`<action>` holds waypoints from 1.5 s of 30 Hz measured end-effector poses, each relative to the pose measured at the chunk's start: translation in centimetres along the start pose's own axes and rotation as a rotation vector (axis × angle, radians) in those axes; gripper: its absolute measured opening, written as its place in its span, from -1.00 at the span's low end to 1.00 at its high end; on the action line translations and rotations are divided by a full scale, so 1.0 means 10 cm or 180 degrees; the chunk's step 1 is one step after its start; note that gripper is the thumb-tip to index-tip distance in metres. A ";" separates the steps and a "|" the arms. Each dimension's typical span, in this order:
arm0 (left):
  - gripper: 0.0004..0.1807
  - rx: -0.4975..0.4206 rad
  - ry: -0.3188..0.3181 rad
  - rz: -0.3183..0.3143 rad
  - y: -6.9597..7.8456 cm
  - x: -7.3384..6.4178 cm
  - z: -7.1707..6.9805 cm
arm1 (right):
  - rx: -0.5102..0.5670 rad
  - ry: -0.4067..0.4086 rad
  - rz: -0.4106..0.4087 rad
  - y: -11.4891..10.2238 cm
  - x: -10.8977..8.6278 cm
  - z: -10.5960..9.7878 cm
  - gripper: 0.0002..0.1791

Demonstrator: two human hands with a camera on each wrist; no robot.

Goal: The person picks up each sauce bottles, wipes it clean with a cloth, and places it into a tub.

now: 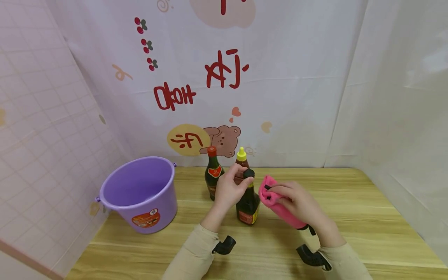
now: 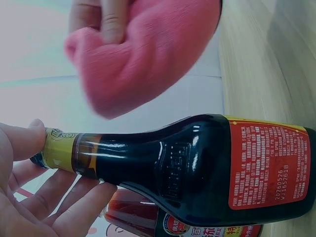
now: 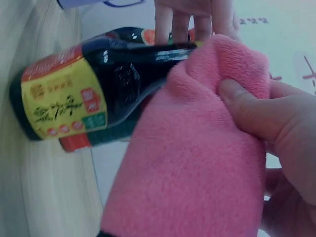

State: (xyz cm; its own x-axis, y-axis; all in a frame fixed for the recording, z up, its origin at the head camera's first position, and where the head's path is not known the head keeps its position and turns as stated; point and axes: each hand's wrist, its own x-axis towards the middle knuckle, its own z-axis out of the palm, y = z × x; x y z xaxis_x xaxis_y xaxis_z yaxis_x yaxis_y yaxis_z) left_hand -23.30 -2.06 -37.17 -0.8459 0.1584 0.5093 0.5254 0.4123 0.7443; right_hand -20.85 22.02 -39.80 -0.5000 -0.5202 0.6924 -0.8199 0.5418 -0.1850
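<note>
My left hand [image 1: 228, 188] pinches a dark sauce bottle [image 1: 247, 208] by its black cap, thumb on one side and fingers on the other. The bottle stands upright on the table, with a red and yellow label. In my right hand [image 1: 303, 202] is a fuzzy pink cloth [image 3: 192, 163], bunched at the top between thumb and fingers. Black pieces show at the cloth's upper folds and lower end. It hangs tilted just right of the bottle. Behind my left hand stand a red-capped bottle [image 1: 212, 175] and a yellow-capped sauce bottle [image 1: 242, 155], partly hidden.
A purple bucket [image 1: 168, 202] stands at the left of the wooden table [image 1: 350, 217], its inside facing up. White printed curtains [image 1: 297, 77] hang behind the table and along its sides. Black wrist mounts [image 1: 225, 245] stick out from both sleeves.
</note>
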 end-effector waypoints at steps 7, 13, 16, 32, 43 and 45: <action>-0.70 0.0016 -0.0040 -0.0034 0.00 0.01 0.00 | 0.0023 0.0314 -0.0053 -0.10 0.18 0.01 -0.55; -0.69 0.0026 -0.0080 -0.0108 0.01 0.00 0.01 | -0.0048 0.0376 0.0030 -0.15 0.24 0.08 -0.55; -0.69 0.0033 -0.0084 -0.0094 0.01 0.00 0.03 | -0.0043 0.0384 0.0023 -0.14 0.23 0.11 -0.56; -0.70 0.0023 0.0000 -0.0002 0.00 -0.01 0.02 | -0.0160 0.0093 0.0056 -0.13 -0.03 0.35 -0.63; -0.71 0.0015 0.0042 0.0015 0.01 -0.01 0.02 | -0.0205 -0.0063 0.0154 -0.15 -0.20 0.41 -0.59; -0.71 0.0012 0.0057 0.0038 0.01 -0.01 0.02 | -0.0211 -0.0114 0.0162 -0.14 -0.22 0.41 -0.58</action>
State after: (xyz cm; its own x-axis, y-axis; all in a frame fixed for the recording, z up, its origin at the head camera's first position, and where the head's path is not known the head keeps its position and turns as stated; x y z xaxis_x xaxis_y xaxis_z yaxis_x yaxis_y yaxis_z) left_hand -23.19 -1.89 -37.28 -0.8377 0.1473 0.5260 0.5352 0.4139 0.7364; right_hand -19.71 19.72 -43.93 -0.5510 -0.5136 0.6577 -0.7736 0.6099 -0.1719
